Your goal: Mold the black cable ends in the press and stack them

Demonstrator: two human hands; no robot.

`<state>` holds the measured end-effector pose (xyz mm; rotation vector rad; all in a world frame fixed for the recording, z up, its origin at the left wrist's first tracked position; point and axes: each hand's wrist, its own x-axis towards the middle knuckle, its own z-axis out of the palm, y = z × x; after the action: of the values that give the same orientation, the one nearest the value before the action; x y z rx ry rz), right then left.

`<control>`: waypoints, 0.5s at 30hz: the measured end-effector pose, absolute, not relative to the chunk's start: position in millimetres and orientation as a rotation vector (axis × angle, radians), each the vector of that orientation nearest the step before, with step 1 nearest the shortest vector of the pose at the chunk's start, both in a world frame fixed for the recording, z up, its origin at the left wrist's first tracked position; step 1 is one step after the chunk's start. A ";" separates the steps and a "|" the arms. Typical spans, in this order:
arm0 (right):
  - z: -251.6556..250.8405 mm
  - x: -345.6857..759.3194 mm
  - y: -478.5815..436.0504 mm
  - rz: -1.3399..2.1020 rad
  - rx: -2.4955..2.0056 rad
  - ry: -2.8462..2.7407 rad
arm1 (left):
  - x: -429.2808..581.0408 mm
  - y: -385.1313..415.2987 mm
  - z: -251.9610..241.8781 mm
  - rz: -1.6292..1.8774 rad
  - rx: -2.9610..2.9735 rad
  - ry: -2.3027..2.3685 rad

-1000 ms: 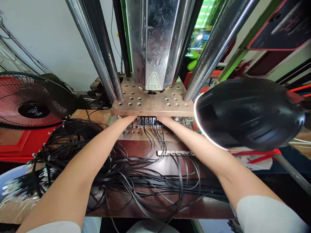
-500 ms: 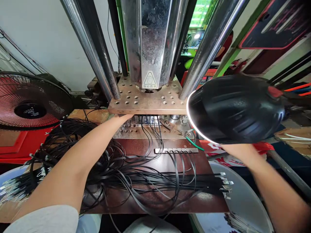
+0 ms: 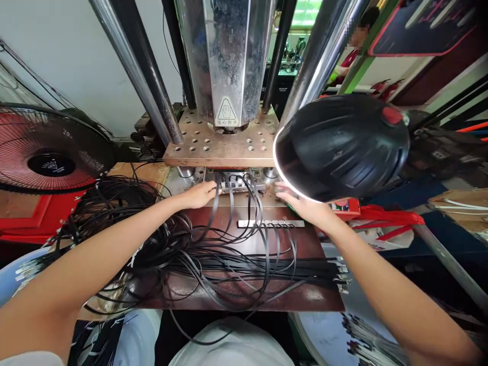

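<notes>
My left hand (image 3: 200,194) is curled at the left end of a metal fixture bar (image 3: 240,186) that lies under the press plate (image 3: 221,147), with black cables (image 3: 229,203) plugged into it. At the bar's right end is my right hand (image 3: 295,202), partly hidden by the black lamp shade (image 3: 343,147), its fingers closed near the fixture. A second metal bar (image 3: 270,223) lies on the brown work plate (image 3: 247,295), cables trailing from it.
A tangle of black cables (image 3: 125,234) covers the left of the bench. A red fan (image 3: 49,162) stands at far left. Steel press columns (image 3: 133,71) rise behind. White bins (image 3: 328,335) with more cable ends sit below the bench edge.
My left hand has drawn out from under the press plate with the fixture bar. My right hand came back from the right side to the bar's right end.
</notes>
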<state>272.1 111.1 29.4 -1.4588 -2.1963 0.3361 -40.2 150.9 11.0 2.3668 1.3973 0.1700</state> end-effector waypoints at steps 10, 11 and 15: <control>13.4 205.6 141.8 0.607 -1.053 -2.277 | -18.6 131.6 -7.5 0.448 2.367 1.245; 17.1 205.0 138.9 0.593 -1.021 -2.314 | -11.5 129.3 -4.8 0.533 2.364 1.180; 16.7 214.1 135.6 0.520 -0.914 -2.522 | 16.8 122.6 2.1 0.649 2.223 1.070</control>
<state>214.1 135.6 16.7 -0.9139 -2.5222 0.5201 16.8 122.6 2.1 2.2230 1.0697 0.6490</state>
